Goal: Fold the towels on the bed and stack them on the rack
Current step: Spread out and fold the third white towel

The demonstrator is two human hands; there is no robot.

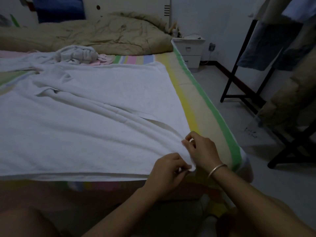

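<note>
Single head-worn wide-angle view, facing forward and down, close above near edge of the bed [196, 106]

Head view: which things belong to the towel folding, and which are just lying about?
Job: white towel, pinched at its near corner by left hand and right hand; crumpled towels behind it; black rack.
Lying about: tan quilt, nightstand, hanging clothes.

Your open lane is the strip of floor [213, 86] between the right edge of the bed [205, 106] and the rack [236, 65]. Hanging clothes [273, 45] crowd the rack's upper part. On the bed, the white towel [85, 117] lies spread and low. Behind it, the crumpled towel heap [75, 54] and the bunched duvet [111, 35] rise as barriers. The nightstand [191, 52] closes the far corner.
</note>
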